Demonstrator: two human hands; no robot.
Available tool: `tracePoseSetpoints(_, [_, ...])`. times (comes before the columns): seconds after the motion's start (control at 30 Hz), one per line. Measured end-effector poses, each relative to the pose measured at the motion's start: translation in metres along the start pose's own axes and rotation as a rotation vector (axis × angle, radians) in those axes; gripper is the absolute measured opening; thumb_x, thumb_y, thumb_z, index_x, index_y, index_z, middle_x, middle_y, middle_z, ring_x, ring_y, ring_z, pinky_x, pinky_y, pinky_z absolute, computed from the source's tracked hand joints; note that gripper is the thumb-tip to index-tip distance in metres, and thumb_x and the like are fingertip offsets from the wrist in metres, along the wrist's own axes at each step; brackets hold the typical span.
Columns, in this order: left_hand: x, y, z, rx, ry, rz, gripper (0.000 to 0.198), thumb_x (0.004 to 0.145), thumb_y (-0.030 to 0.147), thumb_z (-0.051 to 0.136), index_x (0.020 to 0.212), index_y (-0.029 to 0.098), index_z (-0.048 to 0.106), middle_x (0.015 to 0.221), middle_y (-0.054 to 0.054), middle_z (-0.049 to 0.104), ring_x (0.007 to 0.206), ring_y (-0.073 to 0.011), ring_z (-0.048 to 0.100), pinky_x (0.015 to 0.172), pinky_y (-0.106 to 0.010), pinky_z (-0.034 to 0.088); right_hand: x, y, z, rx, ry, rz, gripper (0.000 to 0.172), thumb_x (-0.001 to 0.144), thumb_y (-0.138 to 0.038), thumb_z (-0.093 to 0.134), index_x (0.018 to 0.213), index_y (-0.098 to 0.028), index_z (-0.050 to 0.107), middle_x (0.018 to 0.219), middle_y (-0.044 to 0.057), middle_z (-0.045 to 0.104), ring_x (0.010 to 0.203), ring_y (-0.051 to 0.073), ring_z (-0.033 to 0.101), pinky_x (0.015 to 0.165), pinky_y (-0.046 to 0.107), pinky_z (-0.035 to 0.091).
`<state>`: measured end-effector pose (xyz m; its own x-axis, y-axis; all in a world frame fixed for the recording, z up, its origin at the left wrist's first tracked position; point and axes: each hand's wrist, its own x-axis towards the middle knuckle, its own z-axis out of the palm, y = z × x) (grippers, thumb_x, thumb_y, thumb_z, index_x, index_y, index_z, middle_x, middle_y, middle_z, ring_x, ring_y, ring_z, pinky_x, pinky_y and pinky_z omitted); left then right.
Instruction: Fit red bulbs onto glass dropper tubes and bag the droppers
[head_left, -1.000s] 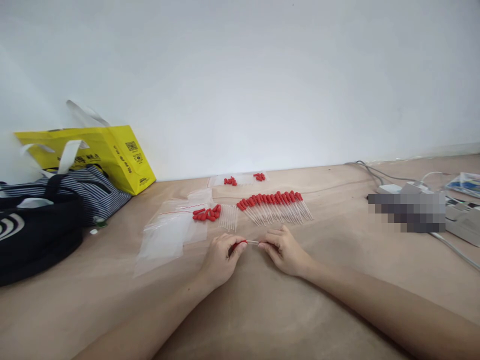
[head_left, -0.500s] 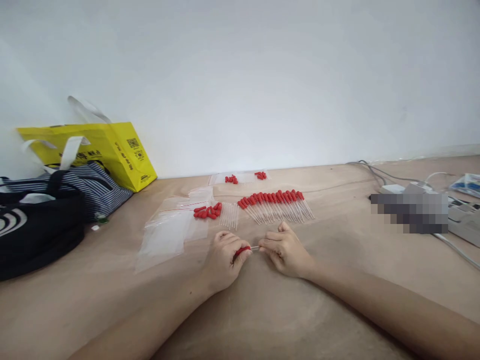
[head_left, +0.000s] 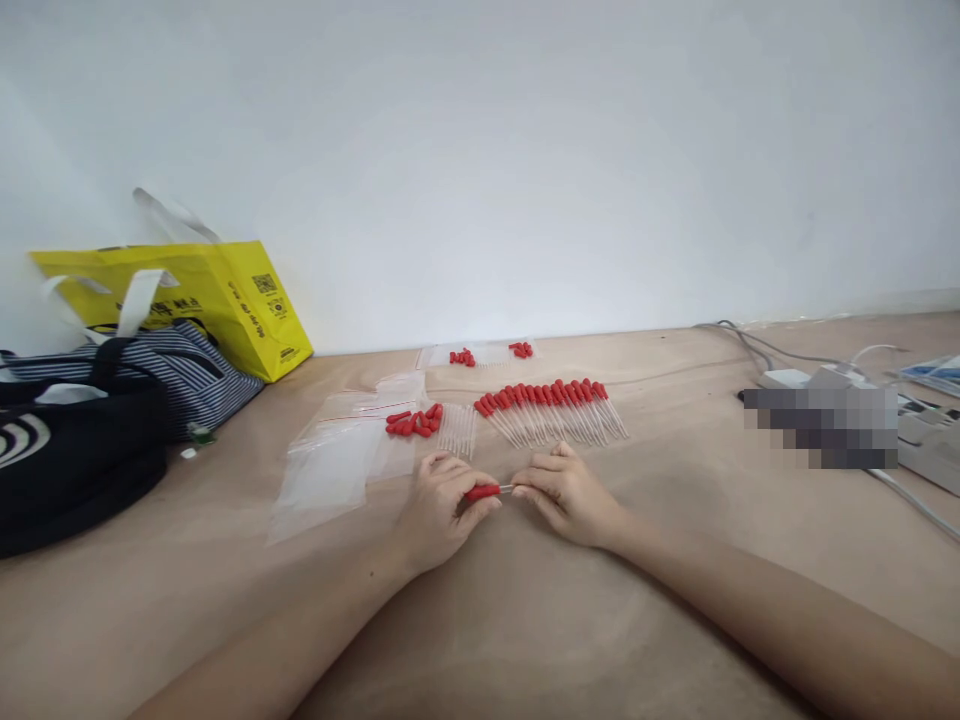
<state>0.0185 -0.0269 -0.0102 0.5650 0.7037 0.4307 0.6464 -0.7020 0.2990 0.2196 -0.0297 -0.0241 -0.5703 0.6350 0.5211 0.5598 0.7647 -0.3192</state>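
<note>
Between the fingers of my left hand [head_left: 444,508] is a red rubber bulb [head_left: 482,492], its side showing above the thumb. My right hand [head_left: 568,497] pinches a thin clear tube [head_left: 506,488] whose left end meets the mouth of the bulb; the rest of the tube is hidden by the fingers. Beyond my hands lies a slanted row of droppers [head_left: 551,410], clear tubes with red bulbs at the far end. Left of that row are loose clear tubes [head_left: 456,430] side by side and a pile of red bulbs [head_left: 415,421].
Clear zip bags [head_left: 326,492] lie on the left of the table. Farther back, small heaps of red bulbs [head_left: 520,350] rest on a bag by the wall. A yellow bag [head_left: 274,325], a striped bag [head_left: 176,375] and a black bag [head_left: 82,470] stand left; cables [head_left: 750,345] run at right.
My left thumb and fingers have loosened a little, so more of the red bulb shows. Both hands have shifted slightly away from me; the bulb and tube still meet.
</note>
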Motion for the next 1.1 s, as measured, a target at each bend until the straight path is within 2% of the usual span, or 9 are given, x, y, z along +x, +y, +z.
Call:
tracePoseSetpoints(0.13, [0.0,-0.008,-0.005,0.022,0.009,-0.024,0.013,0.079,0.031,0.051,0.075,0.023,0.06,0.07,0.004,0.062,0.072,-0.0135,0.054,0.086,-0.038,0.023,-0.004,0.011,-0.006,-0.015,-0.017,0.027,0.022,0.086,-0.024,0.038,0.089,-0.018,0.059,0.077,0.002,0.061,0.072,0.011,0.05,0.067,0.028,0.025])
tracePoseSetpoints(0.3, [-0.001,-0.01,-0.004,0.022,-0.026,-0.03,0.014,0.078,0.033,0.051,0.076,0.024,0.061,0.071,0.003,0.063,0.073,-0.0148,0.054,0.085,-0.037,0.026,-0.005,0.015,-0.006,-0.146,0.004,-0.006,0.021,0.084,-0.026,0.042,0.087,-0.02,0.062,0.071,0.003,0.058,0.07,0.014,0.047,0.065,0.029,0.026])
tracePoseSetpoints(0.37, [-0.001,-0.01,-0.004,0.037,-0.021,-0.038,0.014,0.078,0.034,0.05,0.079,0.025,0.061,0.076,0.002,0.063,0.077,-0.0158,0.054,0.084,-0.037,0.027,-0.005,0.012,-0.003,-0.158,0.001,-0.026,0.021,0.083,-0.026,0.042,0.086,-0.019,0.062,0.072,0.004,0.059,0.071,0.015,0.046,0.064,0.029,0.026])
tracePoseSetpoints(0.43, [-0.001,-0.013,-0.004,0.08,0.029,-0.085,0.019,0.077,0.036,0.051,0.091,0.026,0.058,0.086,0.0,0.062,0.085,-0.0184,0.053,0.084,-0.038,0.028,-0.004,0.009,0.001,-0.132,0.001,-0.016,0.022,0.083,-0.024,0.041,0.089,-0.018,0.061,0.076,0.005,0.059,0.072,0.015,0.047,0.064,0.028,0.028])
tracePoseSetpoints(0.5, [-0.001,-0.019,-0.004,0.153,0.117,-0.173,0.033,0.074,0.038,0.053,0.105,0.024,0.051,0.098,-0.003,0.059,0.095,-0.0216,0.049,0.086,-0.039,0.027,-0.001,0.006,0.006,-0.118,0.036,0.046,0.022,0.083,-0.021,0.039,0.092,-0.017,0.059,0.079,0.005,0.06,0.074,0.015,0.049,0.065,0.028,0.028])
tracePoseSetpoints(0.57, [0.0,-0.027,-0.005,0.231,0.188,-0.289,0.041,0.072,0.038,0.055,0.109,0.023,0.047,0.105,-0.006,0.056,0.1,-0.0238,0.046,0.087,-0.041,0.027,0.005,0.005,0.011,-0.15,0.105,0.152,0.022,0.081,-0.018,0.04,0.094,-0.018,0.057,0.08,0.004,0.061,0.073,0.015,0.05,0.065,0.028,0.026])
tracePoseSetpoints(0.7, [0.002,-0.042,-0.01,0.344,0.205,-0.475,0.033,0.071,0.036,0.055,0.101,0.024,0.052,0.104,-0.005,0.056,0.101,-0.0253,0.045,0.085,-0.042,0.026,0.028,0.009,0.022,-0.24,0.209,0.381,0.022,0.077,-0.015,0.041,0.092,-0.017,0.056,0.077,0.003,0.063,0.073,0.016,0.053,0.066,0.029,0.023])
tracePoseSetpoints(0.87, [0.002,-0.047,-0.014,0.391,0.193,-0.507,0.024,0.072,0.034,0.055,0.094,0.026,0.055,0.102,-0.005,0.056,0.1,-0.025,0.044,0.085,-0.044,0.023,0.062,0.02,0.034,-0.354,0.192,0.612,0.02,0.076,-0.018,0.04,0.088,-0.018,0.055,0.076,0.005,0.063,0.078,0.018,0.054,0.07,0.032,0.021])
tracePoseSetpoints(1.1, [0.001,-0.054,-0.015,0.402,0.222,-0.546,0.023,0.071,0.033,0.055,0.092,0.025,0.055,0.101,-0.006,0.056,0.099,-0.0262,0.044,0.085,-0.046,0.021,0.073,0.019,0.04,-0.387,0.07,0.713,0.021,0.075,-0.024,0.041,0.09,-0.018,0.054,0.073,0.006,0.063,0.077,0.019,0.055,0.073,0.035,0.02])
